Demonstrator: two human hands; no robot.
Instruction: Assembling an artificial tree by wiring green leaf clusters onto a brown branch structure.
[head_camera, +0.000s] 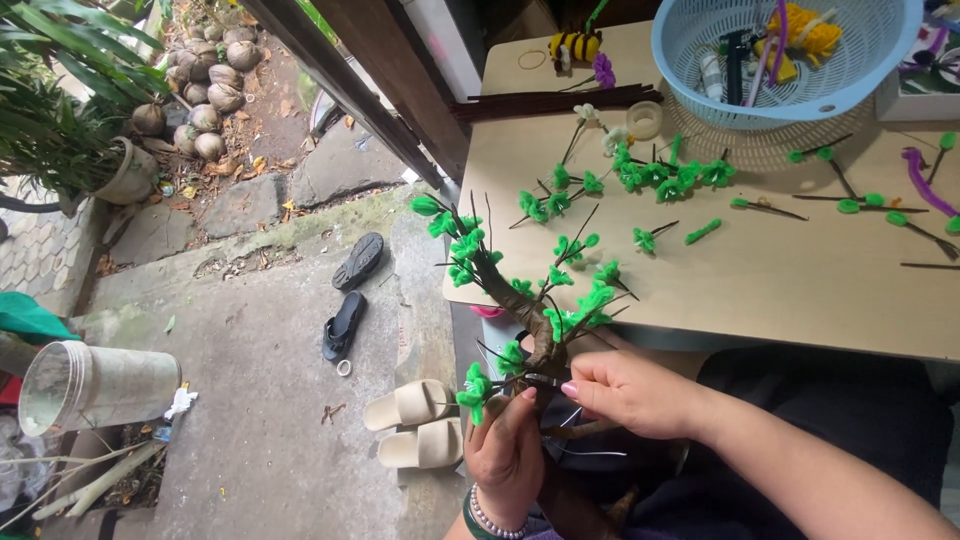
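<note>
A pale wooden table (760, 290) fills the right side here, set at the edge of a doorway, and beyond its left edge there's a mossy concrete yard with a dark wooden post (350, 80) cutting across the top. Out on the concrete: a pair of black sandals (350, 295), a pair of cream slides (415, 425), a clear plastic jar (95, 385) lying on its side, a heap of coconut husks (205, 85) and a potted plant (60, 120). On the table, a blue plastic basket (790, 50) holds bits of coloured craft stuff, with a roll of clear tape (644, 119) just beside it, a bundle of brown stems (550, 102) and loose green pipe-cleaner sprigs (670, 178) scattered across the top. Now the hands, low and in front of the table edge: the left hand (505, 455) is wrapped tight around the trunk of the little craft tree (530, 300), bead bracelet at the wrist, while the right hand (630, 392) pinches the trunk just above it, fingers closed. The tree's green-tufted branches fan up over the table's near corner, hiding part of it.
</note>
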